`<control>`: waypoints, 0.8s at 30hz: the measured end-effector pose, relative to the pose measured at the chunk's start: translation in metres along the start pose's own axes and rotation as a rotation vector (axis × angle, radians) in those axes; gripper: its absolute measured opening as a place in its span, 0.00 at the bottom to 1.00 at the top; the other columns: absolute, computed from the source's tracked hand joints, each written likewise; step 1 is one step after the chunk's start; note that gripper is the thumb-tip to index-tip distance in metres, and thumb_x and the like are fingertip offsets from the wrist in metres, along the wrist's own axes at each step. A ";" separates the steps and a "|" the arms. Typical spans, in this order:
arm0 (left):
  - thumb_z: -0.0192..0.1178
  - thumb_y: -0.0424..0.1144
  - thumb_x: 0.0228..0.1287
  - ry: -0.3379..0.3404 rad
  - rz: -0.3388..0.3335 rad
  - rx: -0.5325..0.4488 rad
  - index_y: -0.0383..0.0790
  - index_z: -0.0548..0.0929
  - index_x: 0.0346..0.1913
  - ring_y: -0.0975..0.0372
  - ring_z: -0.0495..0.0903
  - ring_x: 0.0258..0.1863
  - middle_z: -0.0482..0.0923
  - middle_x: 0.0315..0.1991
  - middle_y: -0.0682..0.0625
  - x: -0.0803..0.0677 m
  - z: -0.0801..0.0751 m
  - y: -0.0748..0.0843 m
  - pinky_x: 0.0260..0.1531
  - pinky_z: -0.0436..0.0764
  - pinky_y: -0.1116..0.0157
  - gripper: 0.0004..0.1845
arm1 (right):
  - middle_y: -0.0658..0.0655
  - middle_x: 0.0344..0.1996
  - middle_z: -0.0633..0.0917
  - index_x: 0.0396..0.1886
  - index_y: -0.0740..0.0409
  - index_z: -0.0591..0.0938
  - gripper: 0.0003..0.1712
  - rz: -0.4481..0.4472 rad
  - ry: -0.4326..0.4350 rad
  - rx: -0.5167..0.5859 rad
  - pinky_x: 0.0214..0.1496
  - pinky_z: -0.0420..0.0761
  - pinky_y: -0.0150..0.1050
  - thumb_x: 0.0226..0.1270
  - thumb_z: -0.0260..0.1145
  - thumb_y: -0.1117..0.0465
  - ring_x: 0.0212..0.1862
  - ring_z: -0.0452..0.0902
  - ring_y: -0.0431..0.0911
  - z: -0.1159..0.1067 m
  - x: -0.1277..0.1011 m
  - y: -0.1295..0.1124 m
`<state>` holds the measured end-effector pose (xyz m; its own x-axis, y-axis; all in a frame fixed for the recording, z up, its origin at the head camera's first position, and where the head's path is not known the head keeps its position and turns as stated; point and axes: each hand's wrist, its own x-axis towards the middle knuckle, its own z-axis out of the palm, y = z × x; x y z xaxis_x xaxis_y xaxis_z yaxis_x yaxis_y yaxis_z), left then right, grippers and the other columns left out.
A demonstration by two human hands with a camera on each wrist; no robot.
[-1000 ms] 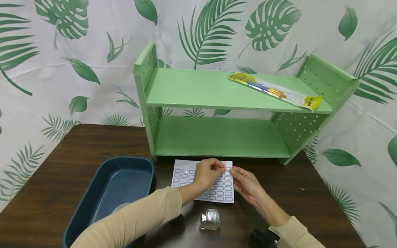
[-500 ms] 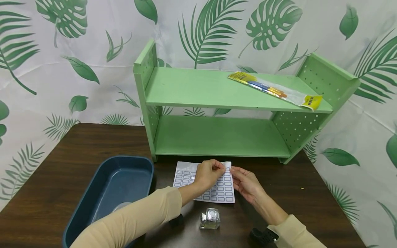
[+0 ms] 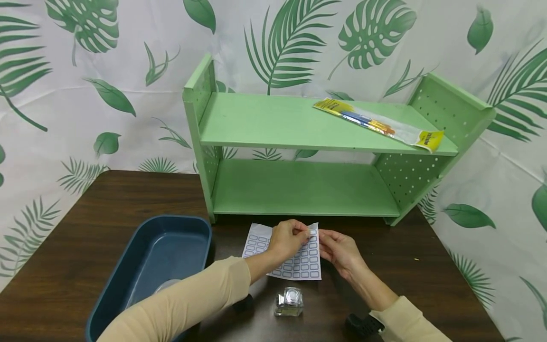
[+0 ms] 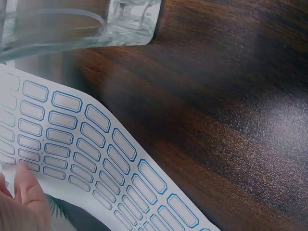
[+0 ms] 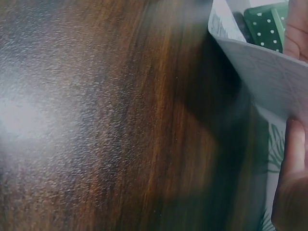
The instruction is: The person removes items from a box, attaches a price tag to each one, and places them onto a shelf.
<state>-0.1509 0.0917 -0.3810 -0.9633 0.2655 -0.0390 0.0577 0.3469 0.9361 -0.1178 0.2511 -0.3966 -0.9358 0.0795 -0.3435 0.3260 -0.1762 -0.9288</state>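
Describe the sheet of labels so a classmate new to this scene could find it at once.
Start at the green shelf on the dark table. Just in front of it, right of the blue tray, a left hand and a right hand grip the sheet of labels. Unlike the small glass container nearer the camera, it is thin white paper with rows of blue-edged boxes.

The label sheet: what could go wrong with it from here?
The sheet looks bent where the left hand and right hand hold it, so it might crease or tear. The glass container stands close by on the near side; a passing sleeve could perhaps knock it.
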 end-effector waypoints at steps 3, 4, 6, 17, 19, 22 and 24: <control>0.65 0.33 0.61 0.006 -0.005 -0.004 0.37 0.86 0.34 0.67 0.82 0.25 0.87 0.28 0.47 0.000 0.001 0.001 0.29 0.76 0.73 0.02 | 0.43 0.28 0.88 0.38 0.52 0.84 0.14 0.001 -0.026 0.043 0.39 0.84 0.27 0.77 0.52 0.65 0.34 0.85 0.33 -0.002 -0.002 -0.001; 0.65 0.33 0.61 0.007 -0.007 -0.004 0.38 0.86 0.34 0.68 0.82 0.25 0.87 0.27 0.47 0.000 0.001 0.001 0.29 0.76 0.73 0.02 | 0.43 0.28 0.88 0.36 0.50 0.84 0.15 0.004 -0.039 0.056 0.39 0.84 0.27 0.77 0.52 0.65 0.34 0.85 0.33 -0.003 -0.003 -0.001; 0.66 0.34 0.61 0.014 -0.017 -0.002 0.38 0.86 0.34 0.68 0.81 0.25 0.87 0.27 0.47 0.001 0.001 0.001 0.29 0.76 0.73 0.02 | 0.43 0.28 0.88 0.33 0.47 0.83 0.16 0.007 -0.060 0.078 0.39 0.84 0.27 0.77 0.52 0.64 0.34 0.85 0.33 -0.004 -0.003 -0.001; 0.67 0.33 0.59 0.045 -0.019 -0.018 0.37 0.86 0.32 0.68 0.80 0.23 0.87 0.26 0.46 0.001 0.002 0.001 0.28 0.75 0.73 0.02 | 0.44 0.30 0.88 0.39 0.54 0.81 0.10 -0.010 -0.057 0.048 0.41 0.84 0.28 0.71 0.55 0.70 0.37 0.85 0.36 -0.005 -0.003 0.000; 0.67 0.33 0.59 0.049 -0.018 -0.021 0.37 0.86 0.32 0.68 0.80 0.23 0.87 0.26 0.46 0.001 0.002 0.001 0.28 0.75 0.73 0.02 | 0.45 0.30 0.88 0.41 0.57 0.80 0.09 -0.015 -0.051 0.040 0.41 0.84 0.28 0.71 0.55 0.71 0.37 0.85 0.36 -0.005 -0.003 0.000; 0.67 0.33 0.59 0.051 -0.017 -0.021 0.37 0.86 0.32 0.69 0.78 0.23 0.87 0.26 0.46 0.001 0.001 0.001 0.29 0.75 0.73 0.02 | 0.45 0.29 0.87 0.43 0.59 0.79 0.08 -0.018 -0.030 0.033 0.40 0.84 0.28 0.71 0.55 0.71 0.36 0.85 0.36 -0.005 -0.002 0.000; 0.66 0.33 0.59 0.052 -0.025 -0.026 0.37 0.87 0.33 0.69 0.77 0.24 0.87 0.27 0.46 0.000 0.000 0.001 0.30 0.75 0.72 0.02 | 0.45 0.29 0.87 0.44 0.61 0.79 0.08 -0.016 -0.010 0.026 0.39 0.84 0.28 0.71 0.56 0.71 0.36 0.85 0.36 -0.006 0.000 0.001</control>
<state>-0.1514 0.0920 -0.3803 -0.9766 0.2102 -0.0446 0.0278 0.3294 0.9438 -0.1166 0.2565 -0.3978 -0.9421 0.0728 -0.3274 0.3077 -0.2007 -0.9301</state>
